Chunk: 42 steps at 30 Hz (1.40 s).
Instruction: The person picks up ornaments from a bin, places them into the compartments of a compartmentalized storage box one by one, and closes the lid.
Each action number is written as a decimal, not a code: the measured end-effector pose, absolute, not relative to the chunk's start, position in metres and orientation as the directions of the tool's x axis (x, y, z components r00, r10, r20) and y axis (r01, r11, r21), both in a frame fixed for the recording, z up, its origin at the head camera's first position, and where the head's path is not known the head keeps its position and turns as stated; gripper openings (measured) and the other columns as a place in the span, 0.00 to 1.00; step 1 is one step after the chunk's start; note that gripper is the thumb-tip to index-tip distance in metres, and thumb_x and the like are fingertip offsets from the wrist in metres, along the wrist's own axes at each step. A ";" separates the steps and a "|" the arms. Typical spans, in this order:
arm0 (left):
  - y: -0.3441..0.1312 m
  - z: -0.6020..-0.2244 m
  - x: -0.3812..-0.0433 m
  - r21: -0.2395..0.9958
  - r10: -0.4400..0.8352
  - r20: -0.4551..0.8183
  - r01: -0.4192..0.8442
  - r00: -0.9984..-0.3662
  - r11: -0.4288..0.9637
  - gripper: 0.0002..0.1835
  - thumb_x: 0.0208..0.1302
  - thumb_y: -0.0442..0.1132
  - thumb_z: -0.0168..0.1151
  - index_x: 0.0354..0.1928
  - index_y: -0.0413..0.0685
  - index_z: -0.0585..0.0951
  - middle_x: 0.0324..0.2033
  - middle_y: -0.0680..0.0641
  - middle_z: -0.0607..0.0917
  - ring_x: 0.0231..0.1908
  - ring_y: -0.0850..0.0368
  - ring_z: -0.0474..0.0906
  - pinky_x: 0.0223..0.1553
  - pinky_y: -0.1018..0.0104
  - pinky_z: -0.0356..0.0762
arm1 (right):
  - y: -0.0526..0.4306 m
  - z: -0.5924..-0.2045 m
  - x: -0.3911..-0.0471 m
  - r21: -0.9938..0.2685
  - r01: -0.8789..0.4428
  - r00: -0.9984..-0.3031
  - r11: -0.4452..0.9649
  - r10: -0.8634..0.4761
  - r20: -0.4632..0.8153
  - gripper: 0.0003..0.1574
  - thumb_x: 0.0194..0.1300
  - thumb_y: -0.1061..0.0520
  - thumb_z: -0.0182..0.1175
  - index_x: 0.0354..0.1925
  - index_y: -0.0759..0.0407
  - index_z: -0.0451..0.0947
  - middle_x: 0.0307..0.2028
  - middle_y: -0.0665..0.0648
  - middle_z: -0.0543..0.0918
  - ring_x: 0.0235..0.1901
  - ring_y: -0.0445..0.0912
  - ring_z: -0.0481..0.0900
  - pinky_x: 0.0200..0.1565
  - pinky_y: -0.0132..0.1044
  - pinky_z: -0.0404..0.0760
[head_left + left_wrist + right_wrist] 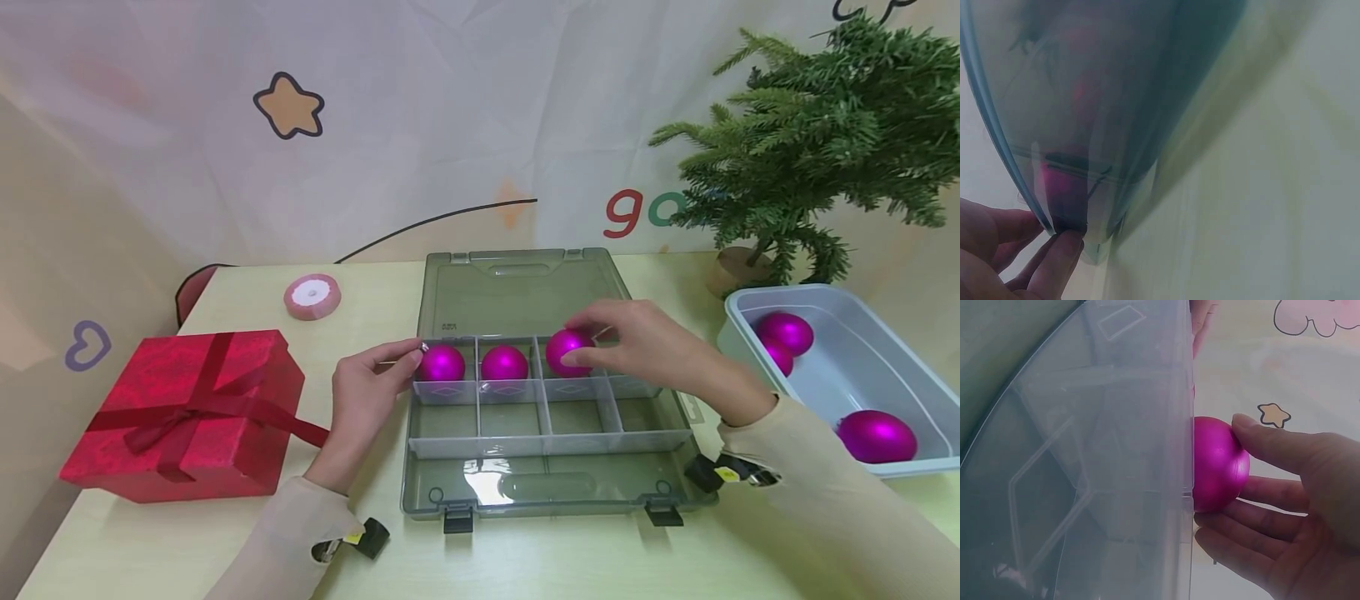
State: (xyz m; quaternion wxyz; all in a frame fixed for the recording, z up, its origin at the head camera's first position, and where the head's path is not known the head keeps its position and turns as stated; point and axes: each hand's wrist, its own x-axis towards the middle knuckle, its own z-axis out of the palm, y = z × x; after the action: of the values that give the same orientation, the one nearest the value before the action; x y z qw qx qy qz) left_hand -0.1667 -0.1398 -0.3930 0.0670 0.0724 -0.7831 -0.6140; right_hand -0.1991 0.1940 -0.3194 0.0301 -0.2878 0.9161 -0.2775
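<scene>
A clear grey divided storage box [551, 487] lies open on the table. In its back row sit a magenta Christmas ball [442, 364] with a silver cap, and another magenta ball [505, 364] in the compartment beside it. My left hand [367, 396] pinches the box's left rim between thumb and finger, right beside the first ball's cap; the left wrist view shows these fingertips at the wall. With thumb and fingers, my right hand [637, 337] holds a third magenta ball [1219, 465] at the third back compartment. Its lower part is hidden by the divider in the right wrist view.
A pale blue tub [817, 400] with several magenta balls stands at the right, before a small artificial tree [817, 142]. To the left are a red gift box [262, 442] with a ribbon and a pink ribbon roll [312, 297]. The box's lid [525, 292] leans back.
</scene>
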 end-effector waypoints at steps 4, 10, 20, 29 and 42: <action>-0.140 -0.393 -0.167 0.973 -0.194 0.016 -0.030 -0.981 0.230 0.13 0.70 0.31 0.71 0.55 0.41 0.90 0.51 0.40 0.90 0.47 0.45 0.90 0.46 0.67 0.87 | 0.193 -0.319 -0.199 -0.529 -0.497 -0.835 0.688 -0.544 0.078 0.25 0.67 0.55 0.76 0.58 0.65 0.85 0.51 0.59 0.89 0.51 0.54 0.87 0.55 0.56 0.86; -0.140 -0.392 -0.167 0.973 -0.196 0.008 -0.037 -0.981 0.227 0.13 0.71 0.32 0.71 0.55 0.42 0.90 0.51 0.39 0.90 0.47 0.46 0.90 0.47 0.67 0.87 | 0.195 -0.317 -0.198 -0.537 -0.493 -0.837 0.685 -0.541 0.078 0.28 0.68 0.52 0.75 0.61 0.65 0.83 0.55 0.61 0.88 0.53 0.55 0.86 0.57 0.58 0.85; -0.140 -0.390 -0.165 0.972 -0.192 0.004 -0.042 -0.981 0.231 0.13 0.72 0.33 0.71 0.56 0.42 0.90 0.52 0.39 0.90 0.48 0.45 0.90 0.48 0.66 0.86 | 0.212 -0.300 -0.194 -0.539 -0.496 -0.844 0.681 -0.524 0.114 0.27 0.69 0.54 0.74 0.61 0.64 0.83 0.57 0.61 0.86 0.54 0.57 0.86 0.59 0.56 0.85; -0.139 -0.391 -0.165 0.971 -0.193 0.014 -0.033 -0.981 0.237 0.13 0.71 0.32 0.71 0.55 0.41 0.90 0.52 0.39 0.90 0.48 0.45 0.90 0.47 0.67 0.87 | 0.235 -0.278 -0.186 -0.496 -0.469 -0.874 0.731 -0.464 0.144 0.28 0.70 0.50 0.74 0.63 0.60 0.83 0.59 0.59 0.86 0.57 0.56 0.85 0.60 0.59 0.83; -0.139 -0.392 -0.166 0.973 -0.191 0.017 -0.027 -0.981 0.228 0.13 0.71 0.31 0.71 0.55 0.41 0.90 0.51 0.39 0.90 0.46 0.46 0.91 0.45 0.68 0.87 | 0.281 -0.266 -0.178 -0.430 -0.393 -0.920 0.813 -0.353 0.172 0.26 0.70 0.52 0.74 0.63 0.56 0.83 0.58 0.58 0.87 0.54 0.56 0.87 0.51 0.34 0.82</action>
State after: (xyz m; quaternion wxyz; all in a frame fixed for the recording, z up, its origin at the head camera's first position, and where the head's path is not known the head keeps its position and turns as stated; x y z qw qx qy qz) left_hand -0.1662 -0.1390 -0.3922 0.0664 0.0699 -0.7807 -0.6175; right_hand -0.1781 0.2815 -0.2655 -0.0421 -0.1960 0.9512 -0.2347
